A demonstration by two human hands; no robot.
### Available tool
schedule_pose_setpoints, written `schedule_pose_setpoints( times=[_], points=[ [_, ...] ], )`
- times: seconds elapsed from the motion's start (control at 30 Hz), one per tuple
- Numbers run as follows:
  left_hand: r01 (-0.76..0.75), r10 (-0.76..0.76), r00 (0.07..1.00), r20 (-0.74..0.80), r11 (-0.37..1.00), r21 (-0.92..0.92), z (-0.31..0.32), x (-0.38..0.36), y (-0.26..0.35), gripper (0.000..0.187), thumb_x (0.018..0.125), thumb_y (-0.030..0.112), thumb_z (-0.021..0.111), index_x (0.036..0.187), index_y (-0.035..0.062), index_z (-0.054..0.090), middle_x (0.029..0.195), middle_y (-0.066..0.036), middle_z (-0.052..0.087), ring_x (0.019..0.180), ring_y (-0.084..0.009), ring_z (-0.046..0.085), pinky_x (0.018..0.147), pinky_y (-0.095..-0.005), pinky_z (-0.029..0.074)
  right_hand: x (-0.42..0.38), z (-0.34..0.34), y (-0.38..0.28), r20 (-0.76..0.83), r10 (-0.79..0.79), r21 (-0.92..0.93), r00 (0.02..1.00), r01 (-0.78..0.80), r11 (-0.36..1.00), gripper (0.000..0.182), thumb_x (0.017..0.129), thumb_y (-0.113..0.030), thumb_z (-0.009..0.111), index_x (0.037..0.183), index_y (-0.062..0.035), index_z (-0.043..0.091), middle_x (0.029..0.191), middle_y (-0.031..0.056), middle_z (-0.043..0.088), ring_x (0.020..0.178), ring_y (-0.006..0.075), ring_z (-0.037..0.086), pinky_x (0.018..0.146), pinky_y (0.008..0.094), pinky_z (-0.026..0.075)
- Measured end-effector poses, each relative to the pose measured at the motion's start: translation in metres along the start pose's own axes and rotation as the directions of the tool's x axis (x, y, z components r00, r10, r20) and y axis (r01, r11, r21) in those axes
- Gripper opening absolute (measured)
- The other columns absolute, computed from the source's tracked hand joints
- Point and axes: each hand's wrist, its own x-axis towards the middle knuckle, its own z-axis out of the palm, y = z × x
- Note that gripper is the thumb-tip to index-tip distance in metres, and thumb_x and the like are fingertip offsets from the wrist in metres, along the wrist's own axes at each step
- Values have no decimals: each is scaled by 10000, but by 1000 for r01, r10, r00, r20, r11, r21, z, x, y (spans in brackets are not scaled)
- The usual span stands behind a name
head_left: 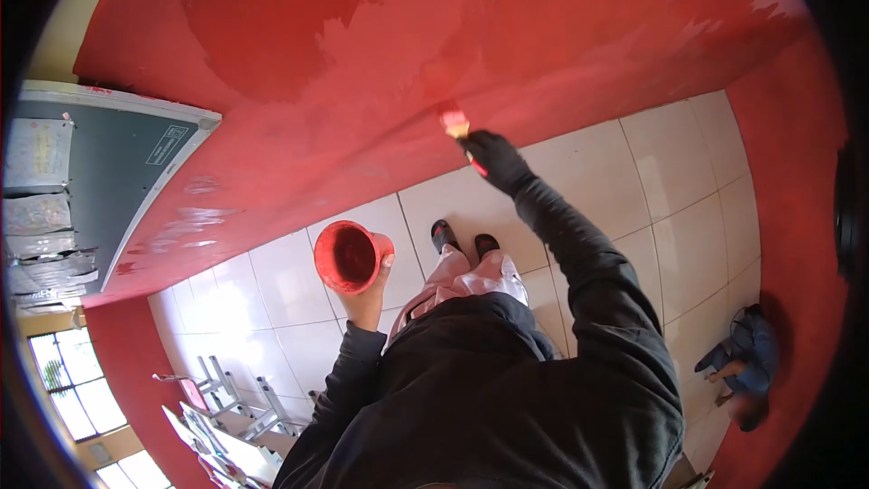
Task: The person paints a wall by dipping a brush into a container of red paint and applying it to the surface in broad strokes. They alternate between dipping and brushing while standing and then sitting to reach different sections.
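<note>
Wrapped in a black glove, my right hand (496, 161) is closed round a paintbrush (459, 129). The brush has a yellowish ferrule and a red handle end, and its bristle end is at the red wall (362, 81). Whether the bristles touch the wall is hard to tell. Darker, wet-looking red patches spread over the upper part of the wall. My bare left hand (369, 301) holds a red cup (328, 258) by its side, with its mouth facing up and dark red inside. The cup is apart from the wall.
A dark green board (118, 177) with papers (38, 208) hangs on the wall at left. Folding chairs (226, 426) stand at lower left on the pale tile floor (588, 181). Another person (747, 353) is low by the right wall. Windows (77, 385) show at far left.
</note>
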Motion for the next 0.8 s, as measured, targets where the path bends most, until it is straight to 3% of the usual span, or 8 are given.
schedule_pose_setpoints(
  times=[0.13,0.23,0.33,0.47,0.53,0.63,0.77,0.8],
  points=[
    [29,-29,1000,1,999,44,-2,-8,3,698,711,192,812,1266,24,425,1219,-83,502,1109,-196,487,944,-331,417,54,-113,-28,-299,-130,-117,945,99,988,343,758,-92,606,1098,-50,595,941,143,567,887,317,572,752,404,478],
    [51,-51,999,8,998,35,-3,-12,-2,684,723,190,804,1267,23,426,1224,-83,498,1109,-193,484,944,-329,414,69,-164,-45,-520,-176,-242,836,53,969,352,707,-22,710,1052,-48,644,996,179,597,899,345,607,729,380,513],
    [45,-45,999,0,999,0,-2,-13,-10,672,730,178,798,1268,24,427,1224,-82,496,1108,-191,484,942,-325,415,62,-135,-34,-547,-121,-225,828,-6,974,385,711,-66,728,1084,-57,633,1000,182,596,932,346,600,765,390,501],
    [28,-29,999,-27,999,-24,1,-15,-5,668,725,157,798,1266,28,427,1215,-80,502,1103,-189,488,941,-324,418,8,-42,18,-293,-139,-269,946,58,961,362,766,-117,672,1115,-66,589,972,128,591,945,312,576,782,402,479],
    [15,-15,999,-39,1000,-4,-2,-17,-6,668,723,151,798,1265,29,427,1212,-80,503,1102,-190,489,941,-326,420,-10,-26,31,19,-16,-108,1000,18,994,294,799,-99,608,1089,-61,589,916,122,575,894,299,576,758,396,481],
    [14,-13,998,-56,1000,19,-6,-23,-4,668,721,144,799,1265,30,428,1212,-79,504,1103,-192,491,941,-331,423,6,-58,24,32,-77,-14,997,78,997,285,802,-79,568,1085,-62,586,871,127,552,841,297,567,724,401,478],
    [90,-92,993,-77,995,-40,-9,-33,-9,722,679,180,836,1254,39,422,1202,-77,505,1100,-203,501,938,-341,425,73,-158,-24,-316,-309,-238,897,240,941,284,750,-41,597,1033,-25,613,863,136,558,814,321,559,682,410,470],
    [99,-102,991,-84,994,-42,-9,-35,-8,722,679,180,836,1254,39,422,1202,-77,505,1100,-203,501,938,-341,425,80,-186,-37,-307,-299,-264,904,220,939,326,725,-36,641,1050,-30,617,923,147,586,861,333,577,714,394,489]
  ],
)
